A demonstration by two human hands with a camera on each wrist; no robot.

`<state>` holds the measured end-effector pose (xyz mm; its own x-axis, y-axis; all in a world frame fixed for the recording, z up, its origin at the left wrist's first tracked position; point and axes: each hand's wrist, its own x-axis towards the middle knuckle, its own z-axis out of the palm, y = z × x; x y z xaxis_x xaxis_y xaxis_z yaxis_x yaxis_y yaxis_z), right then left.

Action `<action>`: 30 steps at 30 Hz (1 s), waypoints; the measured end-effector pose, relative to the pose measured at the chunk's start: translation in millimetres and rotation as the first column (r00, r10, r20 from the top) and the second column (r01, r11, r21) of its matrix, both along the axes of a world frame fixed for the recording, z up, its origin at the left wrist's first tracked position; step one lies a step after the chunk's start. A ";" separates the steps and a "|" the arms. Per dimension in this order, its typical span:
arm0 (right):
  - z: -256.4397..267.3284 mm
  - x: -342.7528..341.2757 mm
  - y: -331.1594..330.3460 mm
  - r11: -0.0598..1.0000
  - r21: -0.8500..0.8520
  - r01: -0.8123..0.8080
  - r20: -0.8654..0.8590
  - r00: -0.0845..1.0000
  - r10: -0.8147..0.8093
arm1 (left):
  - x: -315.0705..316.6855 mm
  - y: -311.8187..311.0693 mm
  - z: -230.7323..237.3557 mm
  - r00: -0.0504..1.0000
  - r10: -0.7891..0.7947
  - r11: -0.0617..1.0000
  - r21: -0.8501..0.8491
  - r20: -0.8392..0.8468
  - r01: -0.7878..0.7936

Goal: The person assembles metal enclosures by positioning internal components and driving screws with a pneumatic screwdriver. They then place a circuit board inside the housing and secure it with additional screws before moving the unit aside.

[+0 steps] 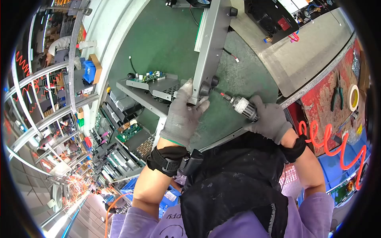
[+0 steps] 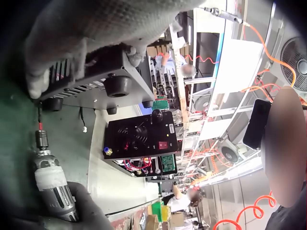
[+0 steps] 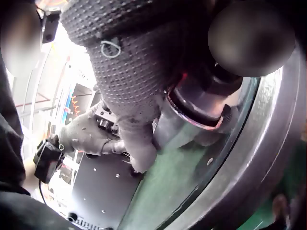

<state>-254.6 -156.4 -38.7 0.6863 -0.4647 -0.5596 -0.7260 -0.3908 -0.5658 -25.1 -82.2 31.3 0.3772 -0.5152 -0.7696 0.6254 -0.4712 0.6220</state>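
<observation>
A grey metal case (image 1: 212,47) with black rubber feet (image 1: 204,88) stands tilted on edge over the green work surface. My gloved left hand (image 1: 180,119) grips its near lower corner, thumb and fingers on either side. In my gloved right hand (image 1: 272,121) is an electric screwdriver (image 1: 244,107), its body wrapped in white tape. The bit points at the case's near corner, close to a rubber foot. The left wrist view shows the bit tip beside the left fingertips, at the edge of the case (image 2: 91,98). In the right wrist view, the right hand (image 3: 129,72) hides part of the case.
Left of the case lies an open metal chassis (image 1: 139,95) with a circuit board (image 1: 151,75). A black box (image 1: 270,20) with a red switch sits at the back right. Pliers (image 1: 337,95), a tape roll (image 1: 353,97) and a coiled red hose (image 1: 333,144) are on the right.
</observation>
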 end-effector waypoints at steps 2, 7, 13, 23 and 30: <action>1.8 1.6 -2.9 0.999 -0.035 -0.022 0.024 0.999 0.023 | -0.9 0.5 -0.8 1.000 0.006 1.000 -0.001 -0.006 -0.006; -2.1 1.4 -5.1 0.994 -0.095 -0.048 0.090 0.994 0.057 | -3.5 -2.8 2.1 0.997 -0.070 0.998 0.005 0.037 0.070; -16.0 23.9 2.4 0.981 -0.186 -0.049 0.209 0.974 0.088 | -1.3 -2.7 1.7 0.991 -0.119 0.993 0.004 0.055 0.119; 2.2 1.7 2.8 0.999 -0.022 0.029 0.060 0.998 -0.028 | 3.9 -1.2 -7.1 0.992 -0.116 0.993 0.027 0.039 0.115; -8.4 -2.3 6.3 0.993 0.003 0.115 0.085 0.990 -0.115 | 0.8 -2.3 -3.7 0.991 -0.115 0.993 0.008 0.070 0.114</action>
